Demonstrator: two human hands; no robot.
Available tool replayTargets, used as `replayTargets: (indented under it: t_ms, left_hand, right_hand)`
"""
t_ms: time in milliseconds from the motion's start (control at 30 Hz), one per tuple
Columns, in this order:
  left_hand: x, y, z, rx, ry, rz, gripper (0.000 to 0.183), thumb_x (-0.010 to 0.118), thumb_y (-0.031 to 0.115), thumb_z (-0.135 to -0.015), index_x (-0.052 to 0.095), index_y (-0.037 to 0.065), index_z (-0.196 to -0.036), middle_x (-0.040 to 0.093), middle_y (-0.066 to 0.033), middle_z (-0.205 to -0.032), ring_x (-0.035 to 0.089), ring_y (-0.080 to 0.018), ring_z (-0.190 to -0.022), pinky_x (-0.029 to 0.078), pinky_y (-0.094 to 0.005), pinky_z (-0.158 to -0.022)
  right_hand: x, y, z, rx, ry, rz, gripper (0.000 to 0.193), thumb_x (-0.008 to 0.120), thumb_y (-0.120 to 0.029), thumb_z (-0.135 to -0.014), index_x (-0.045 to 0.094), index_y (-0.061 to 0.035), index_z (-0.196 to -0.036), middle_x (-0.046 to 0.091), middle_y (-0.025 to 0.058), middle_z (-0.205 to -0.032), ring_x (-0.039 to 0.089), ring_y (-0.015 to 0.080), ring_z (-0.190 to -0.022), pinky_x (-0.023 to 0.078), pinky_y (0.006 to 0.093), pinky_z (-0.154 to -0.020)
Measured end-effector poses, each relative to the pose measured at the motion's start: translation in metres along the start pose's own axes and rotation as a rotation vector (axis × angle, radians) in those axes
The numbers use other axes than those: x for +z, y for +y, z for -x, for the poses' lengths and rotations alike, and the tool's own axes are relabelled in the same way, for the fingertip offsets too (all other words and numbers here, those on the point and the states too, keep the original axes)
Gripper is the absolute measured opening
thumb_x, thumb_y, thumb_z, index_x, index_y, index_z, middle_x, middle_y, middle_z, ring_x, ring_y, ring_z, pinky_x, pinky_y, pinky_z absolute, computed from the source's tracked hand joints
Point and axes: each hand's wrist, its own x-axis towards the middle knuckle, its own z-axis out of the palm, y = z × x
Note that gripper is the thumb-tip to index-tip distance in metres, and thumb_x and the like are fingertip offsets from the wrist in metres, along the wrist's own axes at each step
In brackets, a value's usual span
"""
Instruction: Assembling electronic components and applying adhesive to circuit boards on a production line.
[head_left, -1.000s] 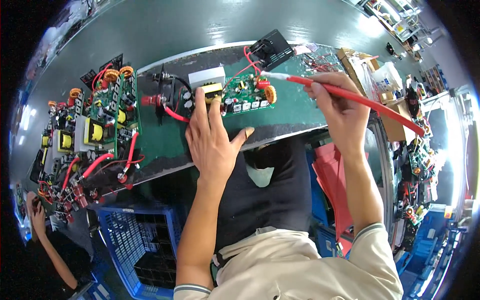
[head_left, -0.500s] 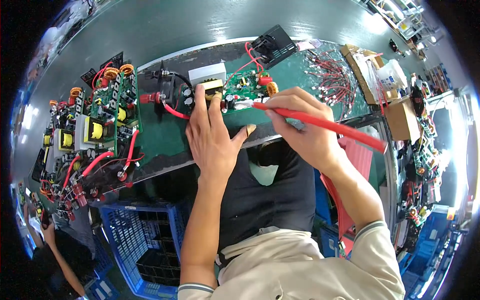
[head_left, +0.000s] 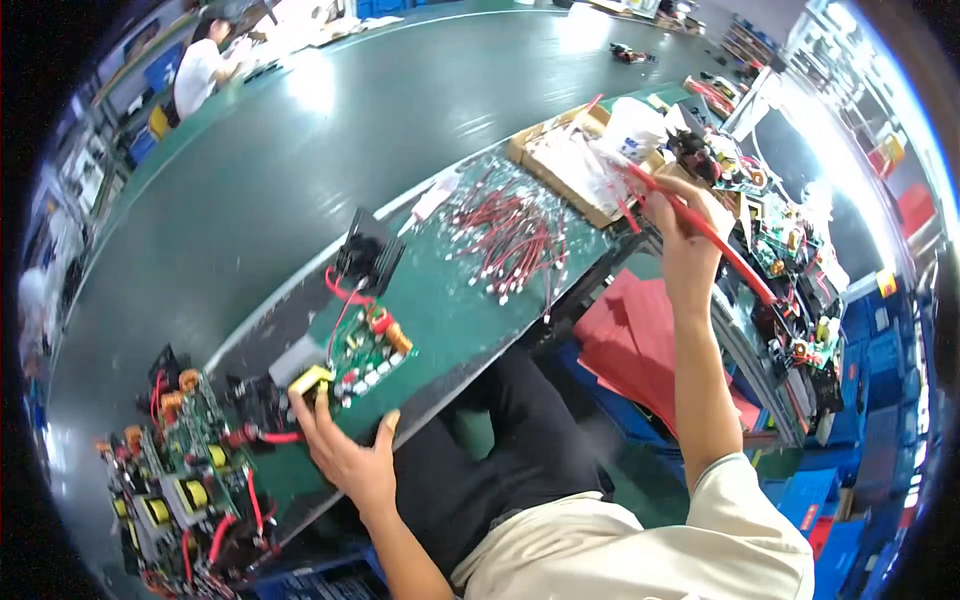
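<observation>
My left hand (head_left: 352, 465) rests its outstretched fingertips on the yellow-wrapped transformer (head_left: 310, 379) of a green circuit board (head_left: 352, 345), thumb spread out to the side. This board carries a red component, a copper-wound coil (head_left: 398, 338) and several white-topped parts along its near edge. Red wires run from it to a black vented panel (head_left: 368, 262) standing at its far end. Off to the right, my right hand (head_left: 690, 215) is closed around a long red stick (head_left: 742, 264). The stick's far tip is over the cardboard box (head_left: 600, 214), among clear plastic; what it touches there is unclear.
Assembled boards (head_left: 170, 470) crowd the bench on the left. Red-and-white wire leads (head_left: 510, 235) lie heaped mid-bench. More boards (head_left: 800, 240) fill the right side. Red sheets (head_left: 640, 345) lie below the bench edge. A person (head_left: 200, 68) sits at the far left.
The view has swung to the right. My right hand has moved the red stick away from the board, right and forward to the cardboard box. My left hand stays on the transformer.
</observation>
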Motion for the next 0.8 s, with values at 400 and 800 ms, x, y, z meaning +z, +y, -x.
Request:
replayTargets:
  t_ms: [400, 800]
  left_hand:
    - [-0.047, -0.004, -0.014, 0.041, 0.174, 0.046, 0.056, 0.078, 0.008, -0.083, 0.053, 0.002, -0.133, 0.05, -0.0221, -0.142, 0.047, -0.039, -0.133, 0.037, -0.0468, -0.111]
    - [-0.087, -0.058, -0.087, -0.474, -0.191, 0.222, 0.095, 0.08, 0.009, -0.081, 0.023, 0.008, -0.157, 0.063, -0.0147, -0.119, 0.064, -0.0213, -0.102, 0.051, -0.0352, -0.091]
  right_hand:
    - [-0.001, 0.19, -0.059, -0.097, -0.571, 0.275, 0.047, 0.056, -0.001, -0.086, 0.056, -0.0007, -0.133, 0.056, 0.0215, -0.133, 0.048, 0.0371, -0.131, 0.039, 0.0404, -0.11]
    - [0.067, 0.02, 0.033, -0.217, -0.601, 0.173, 0.042, 0.052, 0.014, -0.085, 0.064, -0.0028, -0.121, 0.066, 0.0182, -0.12, 0.065, 0.0344, -0.11, 0.051, 0.0404, -0.095]
